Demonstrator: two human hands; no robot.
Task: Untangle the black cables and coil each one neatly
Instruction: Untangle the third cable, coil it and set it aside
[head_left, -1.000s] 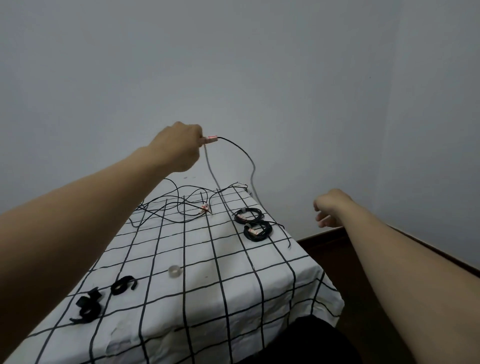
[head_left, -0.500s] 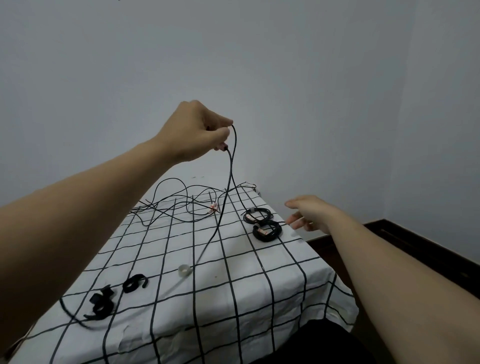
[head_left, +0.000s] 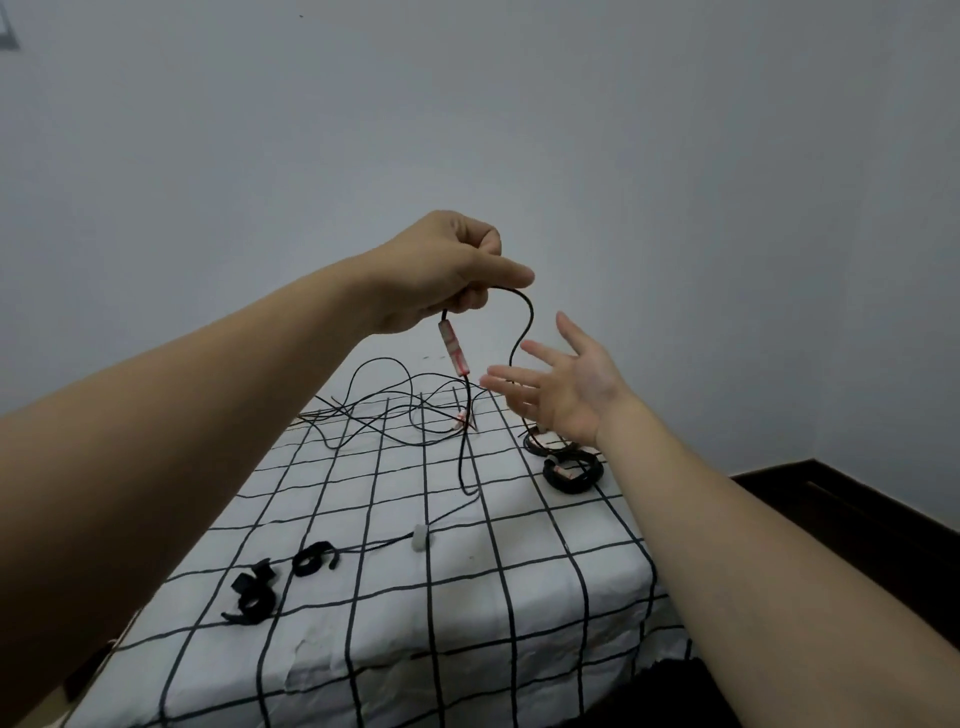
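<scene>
My left hand (head_left: 447, 270) is raised above the middle of the table. Its thumb and curled fingers pinch one black cable (head_left: 529, 312) just above a pale, pink-marked tag (head_left: 453, 347). I hold it high so the cable's own weight pulls it straight and clear of the others.

Below the tag a strand hangs down to the tablecloth (head_left: 467, 623), which is white with a black grid. From my fingers another stretch arches to the right and drops behind my right hand (head_left: 566, 400).

That hand is wide open, palm up and fingers spread, and it holds nothing. It sits just beside the falling stretch. I cannot tell whether the fingers touch the cable. I judge it is placed there to catch the cable and start a loop.

The tangle (head_left: 384, 410) of loose black cables lies on the far side of the table, left of centre, not yet sorted.

Two finished coils (head_left: 574, 472) sit at the far right, kept apart from the mess. The farther coil is partly hidden by my right wrist.

On the near left lie black straps (head_left: 254, 597), probably waiting to bind coils. A small pale piece (head_left: 420, 539) rests near the centre, with a thin strand running by it.
</scene>
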